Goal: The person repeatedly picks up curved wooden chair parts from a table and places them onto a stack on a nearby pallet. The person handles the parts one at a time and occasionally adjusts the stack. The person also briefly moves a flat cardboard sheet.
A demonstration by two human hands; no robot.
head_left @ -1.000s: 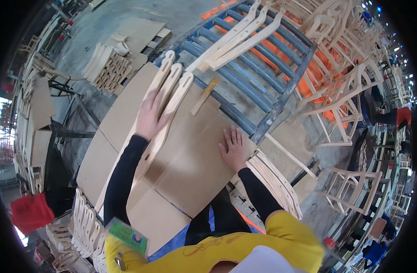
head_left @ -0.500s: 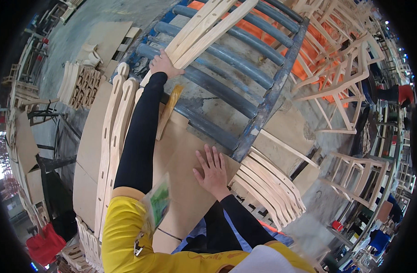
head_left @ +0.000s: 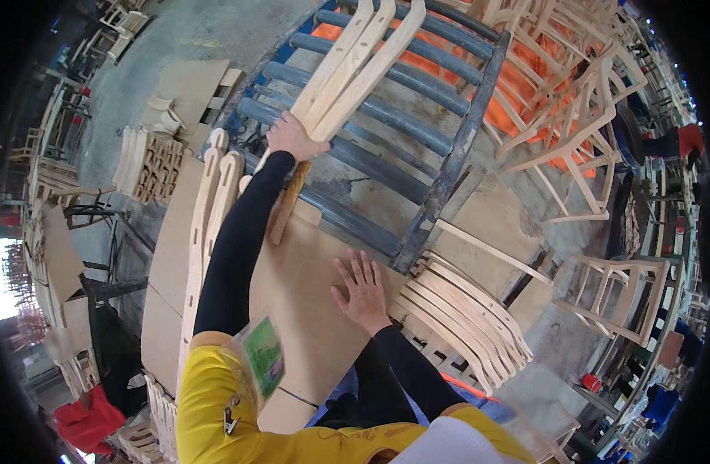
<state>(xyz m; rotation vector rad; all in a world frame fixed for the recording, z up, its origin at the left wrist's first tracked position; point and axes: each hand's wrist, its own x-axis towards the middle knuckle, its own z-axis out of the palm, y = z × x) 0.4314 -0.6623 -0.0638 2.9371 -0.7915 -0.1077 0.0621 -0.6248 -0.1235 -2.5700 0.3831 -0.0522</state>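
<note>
My left hand (head_left: 294,139) reaches forward and grips the near ends of several pale curved wooden chair legs (head_left: 345,81). These lie side by side on a blue roller conveyor (head_left: 428,209), slots showing in their faces. A darker yellow-brown wooden strip (head_left: 290,203) lies just below that hand, partly on the brown board (head_left: 293,286). Close to my body, my right hand (head_left: 362,294) is open over this board, fingers spread, holding nothing. Left of my left arm, more long slotted legs (head_left: 204,224) lie lengthwise.
A row of curved slotted pieces (head_left: 463,317) is stacked to the right. Beyond the conveyor stand wooden chair frames (head_left: 575,139) near orange sheeting (head_left: 517,124). Small stacked wooden parts (head_left: 150,166) sit on the floor at left. A red cloth (head_left: 84,421) is at lower left.
My left hand has come back toward me along the conveyor, and the chair legs have shifted with it, their far ends now in view. My right hand stays about where it was.
</note>
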